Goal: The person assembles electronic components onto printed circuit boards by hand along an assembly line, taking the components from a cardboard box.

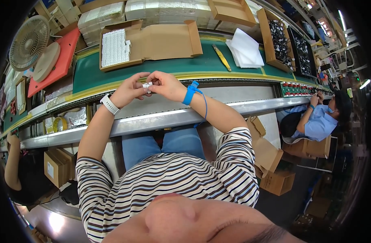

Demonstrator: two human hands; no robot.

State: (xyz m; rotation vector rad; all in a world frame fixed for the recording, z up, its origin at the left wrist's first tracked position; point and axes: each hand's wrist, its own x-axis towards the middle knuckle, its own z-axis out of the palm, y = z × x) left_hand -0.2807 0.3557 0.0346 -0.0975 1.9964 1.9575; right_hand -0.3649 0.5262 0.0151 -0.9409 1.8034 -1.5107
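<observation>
Between the fingertips of both hands is a small white block-shaped part (pixel 147 86), partly covered by the fingers. My left hand (pixel 131 89), with a white band on its wrist, pinches it from the left. From the right, my right hand (pixel 167 85) grips the same part; a blue wrist strap (pixel 189 94) with a cord is on that arm. Both hands are above the near edge of the line. Just beyond them lies an open cardboard box (pixel 169 42) with rows of small white pieces (pixel 114 47) at its left side.
On the green bench top (pixel 88 77) lie a yellow tool (pixel 222 58) and white foam sheets (pixel 245 48). A carton of dark parts (pixel 277 40) stands farther right. A metal rail (pixel 153 124) runs before me. A fan (pixel 29 43) is at left; co-workers sit on both sides.
</observation>
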